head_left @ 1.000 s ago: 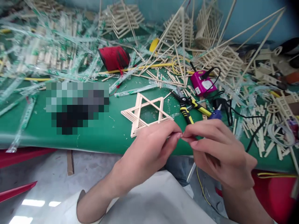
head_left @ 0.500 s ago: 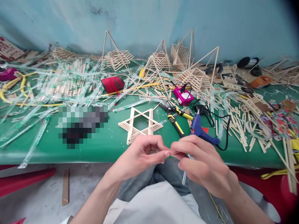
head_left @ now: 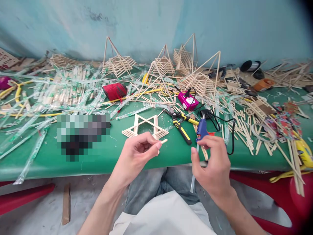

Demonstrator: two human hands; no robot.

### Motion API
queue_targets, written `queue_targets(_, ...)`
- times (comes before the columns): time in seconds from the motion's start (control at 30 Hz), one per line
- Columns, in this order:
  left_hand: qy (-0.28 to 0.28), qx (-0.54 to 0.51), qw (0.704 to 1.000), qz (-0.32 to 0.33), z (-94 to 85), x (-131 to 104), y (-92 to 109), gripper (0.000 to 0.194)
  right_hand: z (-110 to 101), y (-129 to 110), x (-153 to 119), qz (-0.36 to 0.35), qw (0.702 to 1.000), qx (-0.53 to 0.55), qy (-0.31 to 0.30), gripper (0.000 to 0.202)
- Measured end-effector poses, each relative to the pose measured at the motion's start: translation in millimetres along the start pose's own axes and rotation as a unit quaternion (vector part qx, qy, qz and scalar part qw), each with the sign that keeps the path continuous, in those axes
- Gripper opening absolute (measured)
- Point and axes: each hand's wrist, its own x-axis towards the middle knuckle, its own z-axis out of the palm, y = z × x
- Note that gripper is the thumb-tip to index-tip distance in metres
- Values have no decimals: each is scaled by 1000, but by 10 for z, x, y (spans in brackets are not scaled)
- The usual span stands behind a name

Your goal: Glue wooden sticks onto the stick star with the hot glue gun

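Note:
Between the thumb and index finger of my left hand [head_left: 140,150] is a short wooden stick [head_left: 164,141], in front of a six-pointed star of stacked sticks [head_left: 135,126] lying on the green table. My right hand [head_left: 212,163] is apart from it, thumb and fingers spread, over the handle of a blue glue gun [head_left: 201,128]. A clear glue stick [head_left: 193,182] hangs down from the gun past the table edge. Whether the fingers touch the gun is hard to tell.
Yellow-and-black pliers [head_left: 181,129] lie left of the glue gun, below a pink power adapter [head_left: 187,100]. Stick frames [head_left: 119,65] stand along the wall. A red spool [head_left: 114,91], plastic-wrapped sticks [head_left: 70,85] and loose sticks [head_left: 244,130] cover the table.
My hands have come apart. The right one has opened and moved to the glue gun's handle; the left one has shifted left and up, with the short stick now showing. The view has shifted slightly.

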Motion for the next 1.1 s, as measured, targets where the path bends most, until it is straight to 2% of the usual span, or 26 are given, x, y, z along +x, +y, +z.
queue_targets(0.07, 24, 10, 999, 29, -35, 16, -1, 33, 23, 143, -141, 39, 988, -147, -19, 30)
queue_targets(0.13, 33, 17, 998, 50, -52, 27, 0, 30, 14, 327, -222, 69, 973, -216, -43, 41)
queue_targets(0.3, 43, 16, 996, 71, -61, 42, 29, 26, -75, 796, -207, 86, 965, -195, -152, 50)
queue_targets(0.47, 49, 17, 995, 81, -73, 78, 33, 23, -135, 1052, -109, 131, 954, -164, -215, 51)
queue_targets(0.63, 51, 34, 994, 87, -98, 106, 11, 22, -286, 1308, -79, 146, 959, -155, -188, 51)
queue_targets(0.87, 52, 32, 995, 84, -73, 162, -14, 21, -570, 1883, -85, 175, 953, -202, -141, 54)
queue_targets(0.93, 59, 39, 994, 87, -62, 176, -11, 21, -643, 1941, -81, 169, 950, -215, -147, 52)
queue_targets(1.0, 67, 45, 993, 91, -64, 184, -10, 22, -702, 1876, -58, 159, 947, -232, -157, 49)
queue_targets(1.1, 74, 47, 992, 92, -80, 197, -24, 22, -671, 1535, 37, 144, 941, -272, -138, 45)
